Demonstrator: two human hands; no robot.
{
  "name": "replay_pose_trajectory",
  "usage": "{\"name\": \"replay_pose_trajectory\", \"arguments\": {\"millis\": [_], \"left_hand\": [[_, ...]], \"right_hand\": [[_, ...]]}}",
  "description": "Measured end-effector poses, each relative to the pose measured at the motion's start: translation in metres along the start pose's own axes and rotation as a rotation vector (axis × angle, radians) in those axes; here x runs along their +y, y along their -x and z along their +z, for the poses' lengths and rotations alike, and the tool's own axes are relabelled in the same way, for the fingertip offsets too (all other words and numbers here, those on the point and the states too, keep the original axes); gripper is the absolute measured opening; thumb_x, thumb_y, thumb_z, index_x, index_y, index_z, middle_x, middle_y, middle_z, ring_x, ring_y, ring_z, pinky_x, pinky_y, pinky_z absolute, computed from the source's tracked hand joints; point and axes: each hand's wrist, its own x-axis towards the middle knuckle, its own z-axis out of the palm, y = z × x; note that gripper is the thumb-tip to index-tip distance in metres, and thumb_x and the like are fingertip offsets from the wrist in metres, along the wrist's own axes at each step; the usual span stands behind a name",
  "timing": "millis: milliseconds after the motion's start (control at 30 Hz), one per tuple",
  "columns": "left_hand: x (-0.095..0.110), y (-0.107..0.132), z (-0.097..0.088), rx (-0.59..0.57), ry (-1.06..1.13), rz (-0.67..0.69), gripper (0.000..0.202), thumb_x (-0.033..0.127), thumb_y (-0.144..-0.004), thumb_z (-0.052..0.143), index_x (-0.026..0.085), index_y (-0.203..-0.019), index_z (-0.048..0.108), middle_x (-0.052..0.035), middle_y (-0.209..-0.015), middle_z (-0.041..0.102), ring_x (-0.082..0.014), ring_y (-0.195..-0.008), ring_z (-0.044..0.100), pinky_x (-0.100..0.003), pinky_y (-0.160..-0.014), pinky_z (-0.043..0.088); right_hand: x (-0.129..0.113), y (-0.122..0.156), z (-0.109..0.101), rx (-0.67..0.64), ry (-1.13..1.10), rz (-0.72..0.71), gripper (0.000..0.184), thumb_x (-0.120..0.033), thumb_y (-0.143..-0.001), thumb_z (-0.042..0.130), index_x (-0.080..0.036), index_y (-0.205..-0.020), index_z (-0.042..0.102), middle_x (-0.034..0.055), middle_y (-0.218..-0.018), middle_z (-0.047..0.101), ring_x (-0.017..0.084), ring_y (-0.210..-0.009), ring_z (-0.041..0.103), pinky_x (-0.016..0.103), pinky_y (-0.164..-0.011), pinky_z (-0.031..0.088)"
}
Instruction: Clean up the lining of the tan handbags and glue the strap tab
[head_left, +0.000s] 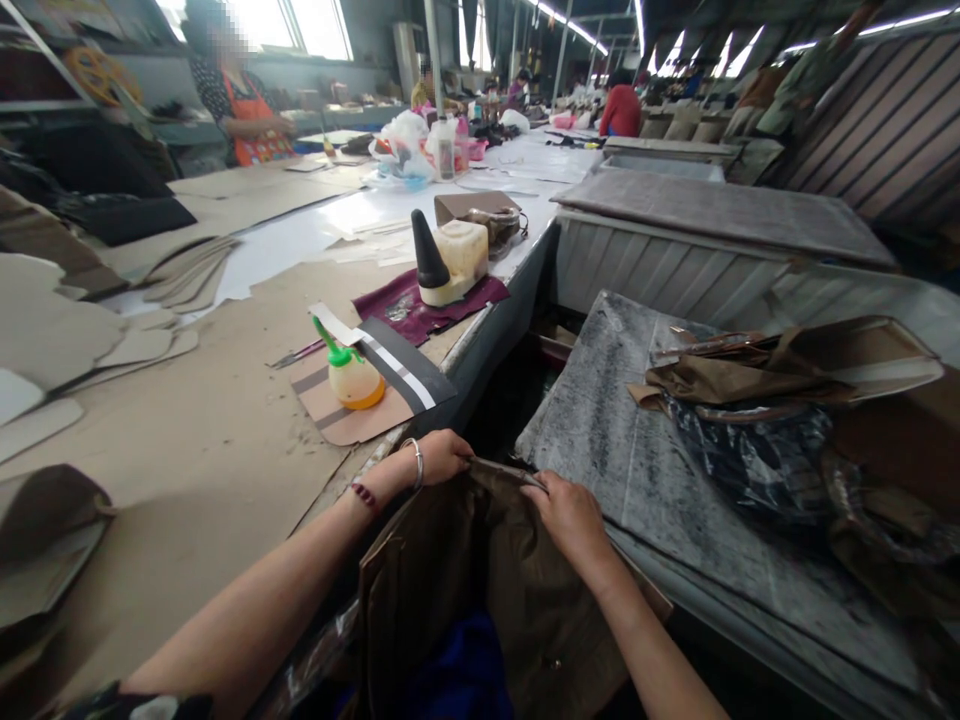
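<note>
Brown fabric (532, 600) hangs beside the right edge of the table (217, 430) below both hands, its top rim gripped in the curled fingers of the left hand (442, 458) and pinched by thumb and fingers of the right hand (566, 510); the right forearm (637, 610) hides part of it. Beyond the left hand, a green-spouted bottle (352, 380) stands on a striped panel (352, 427) near that edge, with purple cloth (394, 305) farther along; rightward, clear plastic (750, 455) lies on a grey board (600, 400).

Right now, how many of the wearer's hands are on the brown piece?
2. The left hand grips the far edge of the brown piece, nearer the table; the right hand grips it farther right. Parts of both are hidden.
</note>
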Motion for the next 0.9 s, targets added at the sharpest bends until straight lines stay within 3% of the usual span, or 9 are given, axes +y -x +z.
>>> {"name": "replay_pose_trajectory", "arguments": {"millis": [367,900], "left_hand": [[0.001,0.000,0.007,0.058,-0.089,-0.046,0.025,0.019,-0.070,0.047,0.022,-0.083,0.068,-0.0002,-0.075,0.065,-0.0171,-0.077,0.057,-0.021,-0.067,0.040],[0.005,0.006,0.012,0.101,-0.058,-0.081,0.026,0.017,-0.068,0.048,0.022,-0.083,0.068,-0.0016,-0.075,0.065,-0.0180,-0.075,0.057,-0.022,-0.064,0.041]], "right_hand": [[0.000,0.006,0.001,0.008,0.019,-0.024,0.019,-0.035,-0.084,0.047,-0.022,-0.083,0.060,0.0041,-0.076,0.067,0.019,-0.075,0.062,0.024,-0.060,0.035],[0.001,0.017,0.004,0.066,0.029,-0.084,0.025,-0.034,-0.088,0.037,-0.023,-0.083,0.060,0.0020,-0.072,0.067,0.017,-0.068,0.063,0.024,-0.055,0.031]]}}
